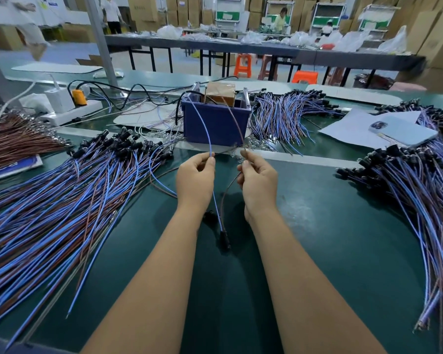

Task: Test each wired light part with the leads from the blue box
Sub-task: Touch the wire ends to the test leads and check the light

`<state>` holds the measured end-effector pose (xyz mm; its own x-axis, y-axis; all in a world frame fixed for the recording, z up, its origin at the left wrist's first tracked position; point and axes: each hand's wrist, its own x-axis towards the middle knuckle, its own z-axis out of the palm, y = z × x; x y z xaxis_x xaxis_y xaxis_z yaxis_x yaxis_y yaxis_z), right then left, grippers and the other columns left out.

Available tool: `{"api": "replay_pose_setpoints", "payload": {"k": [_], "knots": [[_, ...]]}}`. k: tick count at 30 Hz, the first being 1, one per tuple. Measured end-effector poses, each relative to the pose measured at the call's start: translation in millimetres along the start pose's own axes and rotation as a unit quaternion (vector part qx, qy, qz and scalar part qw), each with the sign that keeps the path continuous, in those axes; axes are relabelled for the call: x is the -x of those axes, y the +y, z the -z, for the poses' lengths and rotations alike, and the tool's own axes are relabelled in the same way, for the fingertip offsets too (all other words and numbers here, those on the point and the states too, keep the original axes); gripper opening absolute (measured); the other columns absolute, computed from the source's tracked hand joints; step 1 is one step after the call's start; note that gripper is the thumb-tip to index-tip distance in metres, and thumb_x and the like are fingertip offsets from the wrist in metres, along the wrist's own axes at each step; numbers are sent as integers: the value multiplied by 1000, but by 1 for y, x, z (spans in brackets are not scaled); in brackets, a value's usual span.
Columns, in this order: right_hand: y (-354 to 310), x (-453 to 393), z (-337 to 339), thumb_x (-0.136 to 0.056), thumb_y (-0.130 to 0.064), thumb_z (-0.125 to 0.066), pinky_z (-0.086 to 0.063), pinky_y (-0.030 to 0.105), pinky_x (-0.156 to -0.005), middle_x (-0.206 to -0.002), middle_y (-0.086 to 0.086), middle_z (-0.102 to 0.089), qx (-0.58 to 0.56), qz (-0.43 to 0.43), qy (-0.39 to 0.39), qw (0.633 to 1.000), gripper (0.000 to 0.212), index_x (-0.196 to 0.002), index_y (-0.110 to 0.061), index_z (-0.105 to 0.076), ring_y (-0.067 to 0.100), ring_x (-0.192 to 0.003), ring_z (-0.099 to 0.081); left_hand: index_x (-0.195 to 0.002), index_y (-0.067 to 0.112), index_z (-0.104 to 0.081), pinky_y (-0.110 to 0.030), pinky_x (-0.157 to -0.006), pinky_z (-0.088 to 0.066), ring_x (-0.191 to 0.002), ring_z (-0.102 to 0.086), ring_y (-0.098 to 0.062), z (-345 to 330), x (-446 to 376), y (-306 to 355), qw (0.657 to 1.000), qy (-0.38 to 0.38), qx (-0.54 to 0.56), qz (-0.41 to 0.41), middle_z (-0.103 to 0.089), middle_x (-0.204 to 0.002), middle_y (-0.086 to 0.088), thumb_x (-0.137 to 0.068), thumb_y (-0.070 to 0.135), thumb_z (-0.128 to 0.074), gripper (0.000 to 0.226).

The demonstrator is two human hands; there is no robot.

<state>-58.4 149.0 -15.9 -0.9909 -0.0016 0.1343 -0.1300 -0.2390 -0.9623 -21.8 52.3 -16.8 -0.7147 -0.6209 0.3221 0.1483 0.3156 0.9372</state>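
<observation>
Testing mid-run at my bench: left hand (195,178) pinches the blue lead (202,123) against a part's (224,238) blue wire, right hand (258,181) pinches the brown lead (237,121) likewise — contact looks made, though the tips blur. The part dangles between my wrists. Piles left (62,190) and right (407,190) flank the blue box (215,123); which is tested, I cannot tell. A phone (404,131) lies right.

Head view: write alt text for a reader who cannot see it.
Two bare hands over a green table each pinch wire ends: the left hand a blue lead, the right hand a brown lead, both from a blue box. A light part dangles on its wires between the forearms. Wire piles flank the hands; a phone lies right.
</observation>
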Motion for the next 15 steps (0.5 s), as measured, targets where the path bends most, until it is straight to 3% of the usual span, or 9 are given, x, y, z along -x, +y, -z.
{"api": "replay_pose_setpoints", "payload": {"k": [5,8,15], "knots": [[6,5,-19,-96,-1,-50,-43,17,-53,-72,1,-59,6,13,28,999,20,-104,-12,-64,4,-49,-48,-104,12,-70,-18,-69,-46,-71,-59,-5,-4,-1,-2,1000,19,-17,-13,-62,-74,15,-95,18,-58,16],[8,4,-22,-96,-3,-51,-42,19,-52,-72,1,-59,1,16,65,998,15,-98,-12,-63,5,-49,-48,-105,12,-71,-8,-62,-42,-64,-56,4,-4,-1,-4,999,24,-17,-15,-62,-72,15,-94,18,-59,17],[8,2,-15,-96,-3,-49,-41,19,-50,-70,1,-57,-29,-10,93,995,14,-99,-8,-63,3,-43,-46,-102,17,-74,-22,-59,-42,-53,-47,-1,-5,0,-6,1000,23,-17,11,-61,-63,12,-93,21,-59,18]]}}
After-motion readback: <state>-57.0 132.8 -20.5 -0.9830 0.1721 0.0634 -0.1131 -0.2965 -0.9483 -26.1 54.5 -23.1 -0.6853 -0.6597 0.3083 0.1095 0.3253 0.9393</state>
